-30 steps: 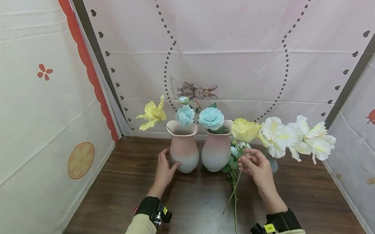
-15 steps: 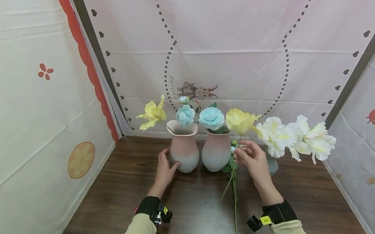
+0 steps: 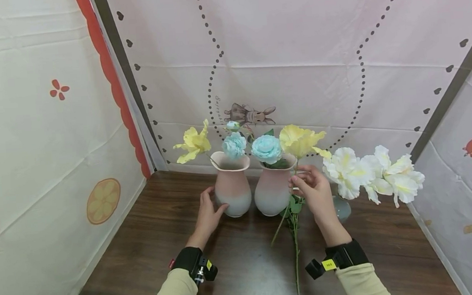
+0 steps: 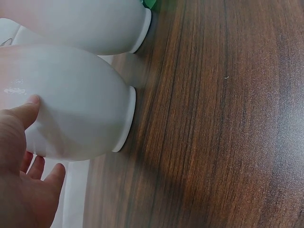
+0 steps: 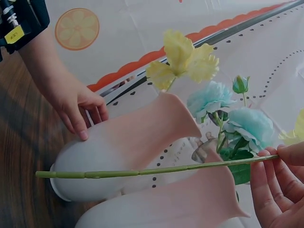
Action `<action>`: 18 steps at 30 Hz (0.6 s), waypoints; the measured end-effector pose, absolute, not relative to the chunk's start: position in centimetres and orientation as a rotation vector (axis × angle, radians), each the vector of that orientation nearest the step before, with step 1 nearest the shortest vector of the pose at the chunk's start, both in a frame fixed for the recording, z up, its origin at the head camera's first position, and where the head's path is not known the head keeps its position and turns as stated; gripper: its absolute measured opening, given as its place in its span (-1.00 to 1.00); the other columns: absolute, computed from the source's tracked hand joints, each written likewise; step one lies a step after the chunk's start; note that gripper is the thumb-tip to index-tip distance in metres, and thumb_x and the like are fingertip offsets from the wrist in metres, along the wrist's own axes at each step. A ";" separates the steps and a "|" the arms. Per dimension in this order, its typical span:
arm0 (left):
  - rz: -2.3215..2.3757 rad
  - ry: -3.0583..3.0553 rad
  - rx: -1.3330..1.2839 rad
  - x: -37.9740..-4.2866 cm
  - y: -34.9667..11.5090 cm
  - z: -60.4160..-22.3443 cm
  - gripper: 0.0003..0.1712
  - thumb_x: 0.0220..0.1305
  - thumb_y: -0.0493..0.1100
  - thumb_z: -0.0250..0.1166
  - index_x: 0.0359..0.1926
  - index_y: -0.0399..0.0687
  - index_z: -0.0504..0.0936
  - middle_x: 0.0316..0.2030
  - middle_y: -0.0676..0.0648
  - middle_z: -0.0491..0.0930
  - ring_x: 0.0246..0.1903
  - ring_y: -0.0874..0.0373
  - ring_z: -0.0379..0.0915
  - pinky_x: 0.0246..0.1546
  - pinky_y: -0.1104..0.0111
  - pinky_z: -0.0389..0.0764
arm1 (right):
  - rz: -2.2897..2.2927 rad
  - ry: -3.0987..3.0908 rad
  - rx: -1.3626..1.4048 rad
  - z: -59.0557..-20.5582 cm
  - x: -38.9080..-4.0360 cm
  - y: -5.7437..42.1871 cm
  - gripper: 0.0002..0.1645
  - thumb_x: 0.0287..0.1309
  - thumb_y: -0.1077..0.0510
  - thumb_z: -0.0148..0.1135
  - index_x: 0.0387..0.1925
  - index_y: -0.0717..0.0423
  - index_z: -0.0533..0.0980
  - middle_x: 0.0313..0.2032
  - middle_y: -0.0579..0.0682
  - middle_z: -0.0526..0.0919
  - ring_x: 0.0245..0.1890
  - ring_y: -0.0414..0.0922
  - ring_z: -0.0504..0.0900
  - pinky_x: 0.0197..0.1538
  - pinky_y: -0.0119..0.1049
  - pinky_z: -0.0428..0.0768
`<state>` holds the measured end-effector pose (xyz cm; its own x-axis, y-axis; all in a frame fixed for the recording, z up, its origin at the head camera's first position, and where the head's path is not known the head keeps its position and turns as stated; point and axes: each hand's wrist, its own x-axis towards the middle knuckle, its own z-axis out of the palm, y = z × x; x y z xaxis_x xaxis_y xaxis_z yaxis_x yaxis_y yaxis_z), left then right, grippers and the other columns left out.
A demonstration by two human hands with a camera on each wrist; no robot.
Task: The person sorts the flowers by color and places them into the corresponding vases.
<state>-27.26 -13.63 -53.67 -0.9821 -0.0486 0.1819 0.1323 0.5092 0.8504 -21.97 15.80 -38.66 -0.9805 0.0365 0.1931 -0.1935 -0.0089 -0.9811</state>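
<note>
My left hand (image 3: 204, 216) steadies the left pink-and-white vase (image 3: 232, 184). In the left wrist view its thumb (image 4: 29, 110) lies on the vase's side while the fingers bend round beneath. My right hand (image 3: 317, 190) pinches the green stem (image 5: 137, 172) of a yellow flower (image 3: 299, 141) between thumb and fingers. That flower is raised beside the mouth of the right vase (image 3: 273, 193), its stem slanting down past the vase's right side. Another yellow flower (image 3: 194, 144) leans out of the left vase. Blue flowers (image 3: 266, 149) with leaves rise by the right vase's mouth.
A leafy stem (image 3: 297, 257) lies on the wooden table (image 3: 245, 275) below the right hand. White flowers (image 3: 346, 171) stand at the right, above a small grey-blue vase (image 3: 341, 208). Printed cloth walls (image 3: 293, 24) enclose the table's back and sides.
My right hand has moved up and left toward the right vase, lifting the yellow flower with it. The left hand and both vases have stayed in place.
</note>
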 end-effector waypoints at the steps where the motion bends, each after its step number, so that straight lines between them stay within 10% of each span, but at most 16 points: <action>1: -1.471 -2.569 -0.069 -27.2 -13.6 -53.7 -0.15 0.33 -0.16 0.33 0.43 -0.22 0.02 0.38 -0.29 0.11 0.43 -0.21 0.15 0.41 -0.01 0.39 | 2.117 -2.088 0.174 -38.5 -22.1 15.8 -0.62 0.38 0.30 0.13 0.17 0.31 0.37 -0.42 -0.31 0.69 -0.35 -0.32 0.69 -0.20 -0.43 0.76; 18: -1.471 -2.582 -0.041 -27.2 -13.5 -53.6 -0.14 0.33 -0.13 0.33 0.45 -0.20 0.01 0.39 -0.27 0.11 0.44 -0.19 0.14 0.43 0.00 0.38 | 2.104 -2.073 0.272 -36.7 -24.0 14.6 -0.62 0.36 0.27 0.18 0.13 0.31 0.38 -0.39 -0.24 0.69 -0.32 -0.26 0.72 -0.16 -0.42 0.76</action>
